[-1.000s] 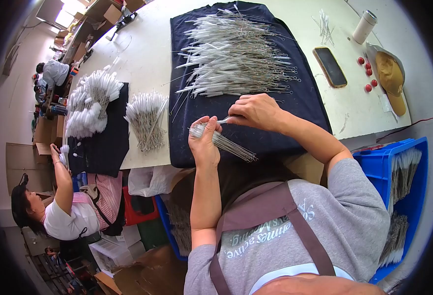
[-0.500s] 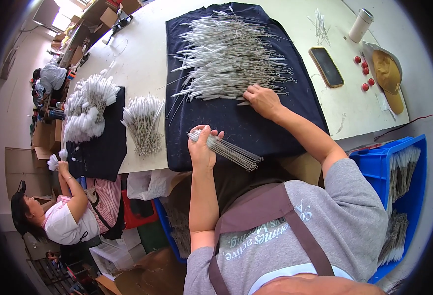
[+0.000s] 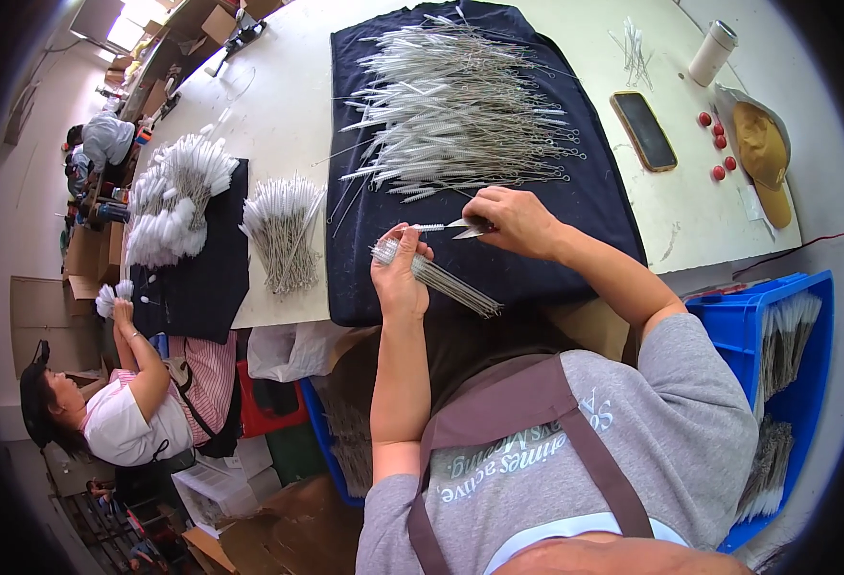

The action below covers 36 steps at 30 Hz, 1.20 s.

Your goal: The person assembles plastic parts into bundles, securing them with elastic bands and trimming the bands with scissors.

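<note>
Right hand (image 3: 516, 222) has moved from the near edge of the pile (image 3: 465, 110) to a position beside the left hand (image 3: 401, 280), with the snips (image 3: 471, 228) at the end of one brush (image 3: 428, 228). Left fingertips pinch this brush; the same hand encloses a bundle (image 3: 455, 288), wire ends low and to the right. Right fingers are curled around the snips. Both hands are above the cloth (image 3: 350, 278), toward the near edge of the tabletop (image 3: 700, 213). Cloth between pile and near edge provides room for moving. Small stack (image 3: 283, 235): left of the cloth, at the near edge. Phone (image 3: 644, 130): right of the cloth. Red balls (image 3: 718, 172) and cap (image 3: 762, 149): toward the right edge. Bottle (image 3: 712, 53): at the right edge, farther off.
</note>
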{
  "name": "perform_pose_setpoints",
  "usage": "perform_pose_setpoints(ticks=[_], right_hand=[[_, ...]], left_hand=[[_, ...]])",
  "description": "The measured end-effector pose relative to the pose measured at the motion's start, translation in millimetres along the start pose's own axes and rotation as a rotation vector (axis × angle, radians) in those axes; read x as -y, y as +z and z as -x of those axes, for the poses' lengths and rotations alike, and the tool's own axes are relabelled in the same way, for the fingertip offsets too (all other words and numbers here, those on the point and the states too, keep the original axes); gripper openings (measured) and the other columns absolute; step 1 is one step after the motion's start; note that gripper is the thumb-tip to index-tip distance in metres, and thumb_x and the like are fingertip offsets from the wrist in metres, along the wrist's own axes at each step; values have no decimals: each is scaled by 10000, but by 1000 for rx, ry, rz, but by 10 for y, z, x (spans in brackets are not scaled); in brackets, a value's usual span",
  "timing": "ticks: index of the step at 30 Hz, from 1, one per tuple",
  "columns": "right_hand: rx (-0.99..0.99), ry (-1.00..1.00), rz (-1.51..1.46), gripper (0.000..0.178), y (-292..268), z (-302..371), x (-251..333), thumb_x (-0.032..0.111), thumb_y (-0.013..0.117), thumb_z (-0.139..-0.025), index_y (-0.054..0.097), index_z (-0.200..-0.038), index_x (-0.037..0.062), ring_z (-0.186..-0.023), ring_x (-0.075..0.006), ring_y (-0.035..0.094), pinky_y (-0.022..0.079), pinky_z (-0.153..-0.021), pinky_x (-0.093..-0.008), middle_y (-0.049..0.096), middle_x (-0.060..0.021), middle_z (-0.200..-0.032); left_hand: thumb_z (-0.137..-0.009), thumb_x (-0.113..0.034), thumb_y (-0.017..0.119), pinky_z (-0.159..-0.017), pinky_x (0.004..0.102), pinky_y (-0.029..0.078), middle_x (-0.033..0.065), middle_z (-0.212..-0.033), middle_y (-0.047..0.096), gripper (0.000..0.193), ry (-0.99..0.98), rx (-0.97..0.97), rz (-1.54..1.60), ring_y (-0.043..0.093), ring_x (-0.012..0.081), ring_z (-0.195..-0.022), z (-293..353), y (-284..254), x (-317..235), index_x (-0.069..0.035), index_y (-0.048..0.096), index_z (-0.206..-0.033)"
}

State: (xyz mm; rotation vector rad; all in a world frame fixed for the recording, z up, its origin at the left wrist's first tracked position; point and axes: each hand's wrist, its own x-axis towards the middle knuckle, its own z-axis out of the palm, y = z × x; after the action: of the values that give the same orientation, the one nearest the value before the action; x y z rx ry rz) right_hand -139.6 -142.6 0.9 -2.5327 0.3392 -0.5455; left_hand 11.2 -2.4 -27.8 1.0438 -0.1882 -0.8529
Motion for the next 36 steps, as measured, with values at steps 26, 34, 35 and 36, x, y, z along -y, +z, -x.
perform_pose_setpoints(ticks=[26, 34, 35, 36], right_hand=[[-173, -176, 263, 392, 101, -169, 272, 389, 656, -739, 518, -969, 102, -774, -205, 548, 468, -635, -310, 526, -35, -846], [-219, -238, 276, 239, 200, -201, 265, 325, 637, -780, 560, -872, 118, -696, -154, 542, 458, -568, -277, 517, 7, -724], [-236, -246, 273, 221, 211, -205, 253, 322, 637, -784, 566, -848, 123, -676, -151, 541, 458, -556, -273, 515, 7, -706], [-253, -253, 271, 206, 212, -206, 251, 320, 637, -787, 572, -824, 128, -657, -149, 540, 458, -544, -269, 513, 6, -688]], left_hand=[[-820, -105, 653, -563, 260, 483, 25, -729, 571, 101, -54, 15, 105, 551, 113, -625, 108, 60, -91, -64, 565, -850], [-840, -105, 624, -582, 281, 483, 27, -739, 566, 76, -74, 23, 82, 552, 118, -655, 109, 38, -83, -81, 552, -848], [-840, -105, 624, -582, 281, 483, 27, -739, 566, 76, -74, 24, 82, 552, 118, -655, 109, 46, -84, -81, 552, -848], [-840, -103, 624, -579, 282, 480, 29, -738, 567, 74, -77, 19, 74, 550, 119, -650, 113, 58, -87, -81, 553, -847]])
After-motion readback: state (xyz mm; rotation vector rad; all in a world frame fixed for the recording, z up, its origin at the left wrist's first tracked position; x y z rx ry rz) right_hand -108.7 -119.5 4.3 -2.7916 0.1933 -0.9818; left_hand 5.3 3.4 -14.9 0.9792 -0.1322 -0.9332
